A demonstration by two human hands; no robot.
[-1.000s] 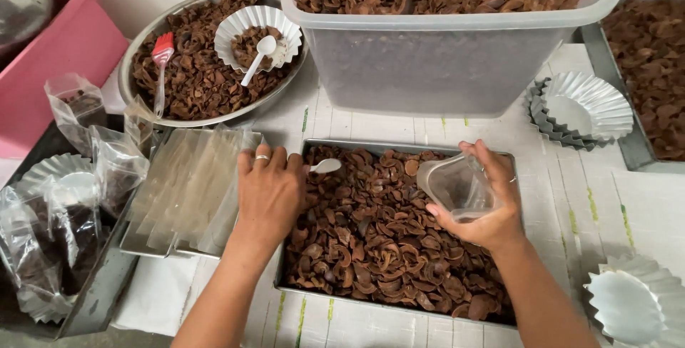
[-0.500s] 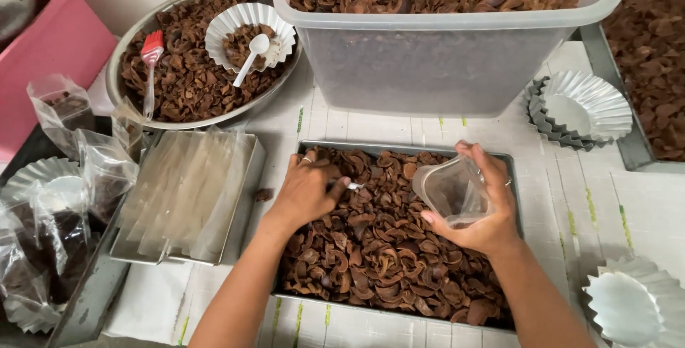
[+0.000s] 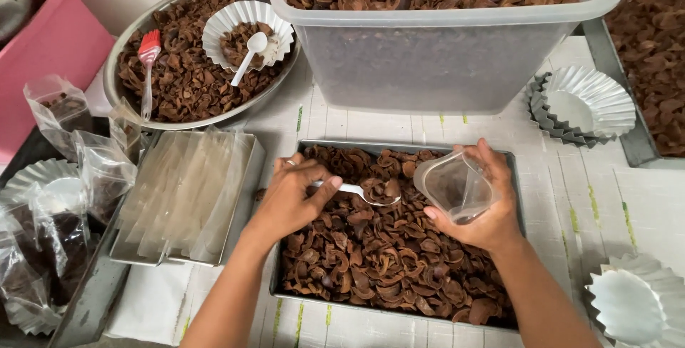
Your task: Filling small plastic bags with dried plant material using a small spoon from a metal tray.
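My left hand (image 3: 289, 198) grips a white plastic spoon (image 3: 360, 192), its bowl loaded with brown dried pieces and pointing right over a metal tray (image 3: 285, 287) full of the same brown shell-like pieces (image 3: 378, 262). My right hand (image 3: 479, 212) holds a small clear plastic bag (image 3: 457, 185) with its mouth held wide toward the spoon, just right of the spoon's tip. Both hands hover above the tray's upper half.
A big clear tub (image 3: 442, 41) of brown pieces stands behind the tray. At back left sits a round metal bowl (image 3: 118, 69) holding a paper cup, white spoon and red brush. A tray of flat clear bags (image 3: 182, 194), filled bags (image 3: 85, 169) and foil cups (image 3: 585, 102) surround.
My left hand moved from the tray's upper left edge into the pieces, scooped, and now carries the loaded spoon toward the bag. The right hand tipped the bag's mouth toward the spoon.
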